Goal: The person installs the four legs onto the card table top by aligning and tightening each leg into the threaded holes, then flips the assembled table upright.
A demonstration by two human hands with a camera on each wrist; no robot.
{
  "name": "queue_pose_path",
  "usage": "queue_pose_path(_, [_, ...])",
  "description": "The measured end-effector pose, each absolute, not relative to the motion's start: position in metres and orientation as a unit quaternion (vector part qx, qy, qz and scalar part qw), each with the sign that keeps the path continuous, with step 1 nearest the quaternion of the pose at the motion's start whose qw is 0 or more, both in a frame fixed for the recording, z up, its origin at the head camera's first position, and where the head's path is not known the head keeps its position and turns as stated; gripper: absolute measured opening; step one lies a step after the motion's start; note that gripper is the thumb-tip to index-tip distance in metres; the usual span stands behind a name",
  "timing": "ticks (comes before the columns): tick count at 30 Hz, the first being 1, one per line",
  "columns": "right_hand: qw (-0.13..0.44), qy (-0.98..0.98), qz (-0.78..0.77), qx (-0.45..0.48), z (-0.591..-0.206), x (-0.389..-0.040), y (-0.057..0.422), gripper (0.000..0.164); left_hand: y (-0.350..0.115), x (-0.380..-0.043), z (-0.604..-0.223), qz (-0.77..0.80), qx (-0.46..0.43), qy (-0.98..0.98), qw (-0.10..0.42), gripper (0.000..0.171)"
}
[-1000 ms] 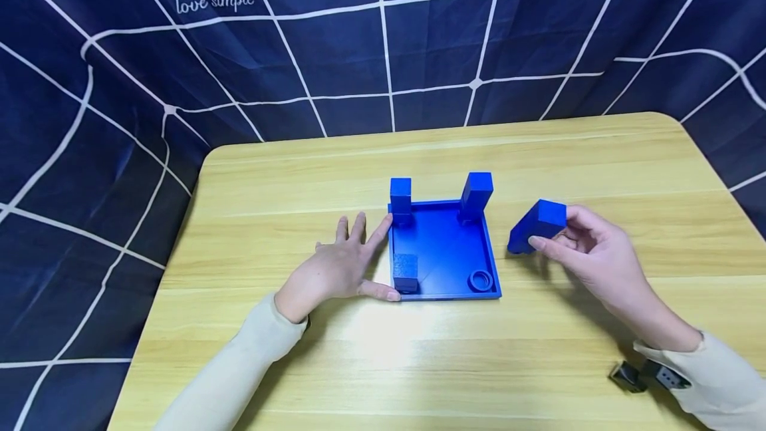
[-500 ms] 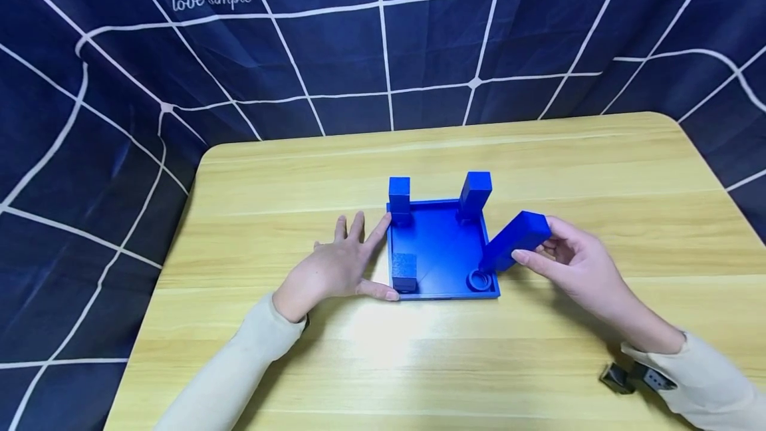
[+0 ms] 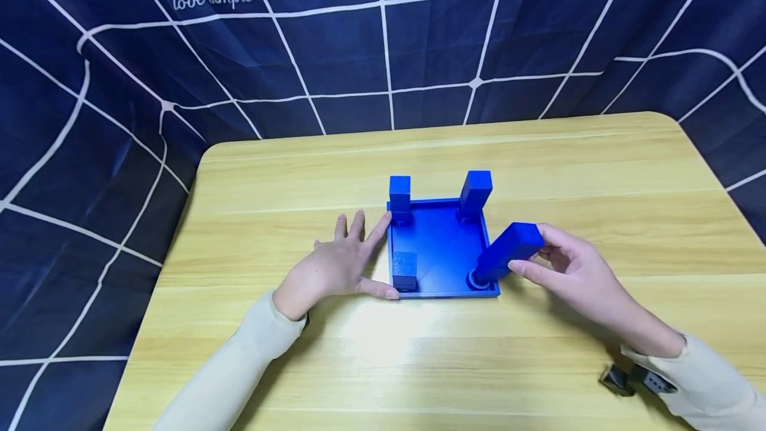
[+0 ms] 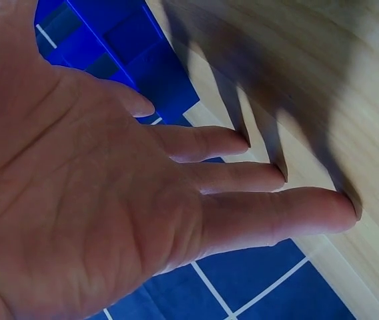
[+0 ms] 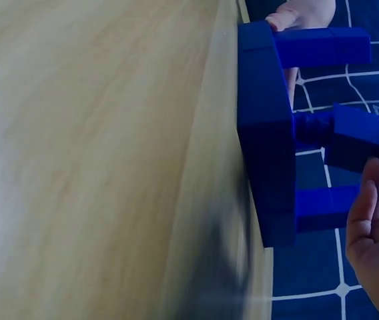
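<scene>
A square blue tray-like base (image 3: 443, 245) lies on the table, with upright blue square posts at its back left (image 3: 399, 195), back right (image 3: 476, 193) and front left (image 3: 405, 271) corners. My right hand (image 3: 574, 271) pinches a fourth blue post (image 3: 509, 250) between thumb and fingers. That post leans to the right, its lower end at the round ring socket (image 3: 477, 281) in the front right corner; how deep it sits, I cannot tell. With fingers spread, my left hand (image 3: 338, 268) rests on the table, thumb and index fingertip touching the base's left edge.
The light wooden table (image 3: 287, 178) extends around the base. Dark blue cloth (image 3: 335, 38) with white lines hangs behind it and along both sides. A small black device (image 3: 637, 378) is at the right sleeve.
My right hand has moved left with the post, bringing its lower end from beside the base to the front right ring. The left hand has stayed at the left edge.
</scene>
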State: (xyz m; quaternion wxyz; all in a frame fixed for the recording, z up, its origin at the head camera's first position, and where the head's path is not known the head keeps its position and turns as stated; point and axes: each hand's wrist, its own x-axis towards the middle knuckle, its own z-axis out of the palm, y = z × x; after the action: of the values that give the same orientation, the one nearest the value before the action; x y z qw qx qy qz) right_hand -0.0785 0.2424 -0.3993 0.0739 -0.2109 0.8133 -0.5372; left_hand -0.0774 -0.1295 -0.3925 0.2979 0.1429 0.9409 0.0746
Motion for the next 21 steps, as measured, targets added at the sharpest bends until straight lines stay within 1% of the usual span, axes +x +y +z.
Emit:
queue_pose_path(5, [0.08,0.797,-0.545,-0.247,-0.402,-0.076,0.242,0.038,-0.129,-0.076,-0.394,0.065,0.142,0.942,0.297,0.135])
queue_pose_path(12, [0.093,0.8,-0.535,-0.255,-0.403,-0.07,0.242,0.039,-0.128,-0.074,-0.395,0.057,0.141,0.943,0.295,0.136])
queue_pose_path(15, [0.094,0.792,-0.538,-0.272,-0.403,-0.069,0.242,0.039,-0.128,-0.073,-0.396,0.055,0.143,0.944,0.293,0.136])
queue_pose_path(21, [0.089,0.787,-0.517,-0.324,-0.404,-0.067,0.238,0.049,-0.129,-0.072,-0.395,0.056,0.146,0.943,0.294,0.136])
